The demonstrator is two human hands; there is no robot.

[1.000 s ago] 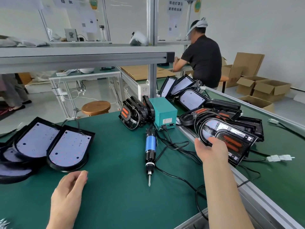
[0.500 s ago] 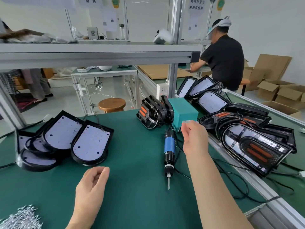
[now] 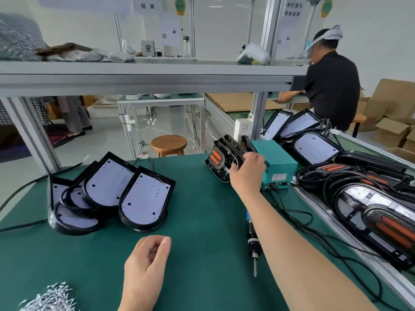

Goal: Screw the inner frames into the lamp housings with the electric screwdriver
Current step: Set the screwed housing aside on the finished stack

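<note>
My right hand (image 3: 248, 170) is curled round the inner frames (image 3: 219, 161), a small upright stack of black plastic pieces with orange oval inserts. They stand at the far side of the desk (image 3: 202, 221), right against the teal power box (image 3: 278, 161). My thumb is on the near face and my fingers go over the top edge (I cannot tell how many frames the grip takes in). My left hand (image 3: 147, 263) sits low over the green desk close to me, fingers loosely curled, holding nothing.

The lamp housings (image 3: 144, 199) lie to the left in an overlapping heap. They are black D-shaped shells, open side up, each showing a white LED board dotted with small spots. The electric screwdriver (image 3: 253, 243) lies on the desk with its bit pointing toward me, its blue body mostly hidden beneath my right forearm (image 3: 292, 243).

A pile of silver screws (image 3: 51, 298) sits at the near left corner. On the right lie more lamps (image 3: 381, 221) with orange-barred frames showing. Behind the desk are a wooden stool (image 3: 168, 143) and a person in a black shirt (image 3: 332, 86) at the next desk, back to me
</note>
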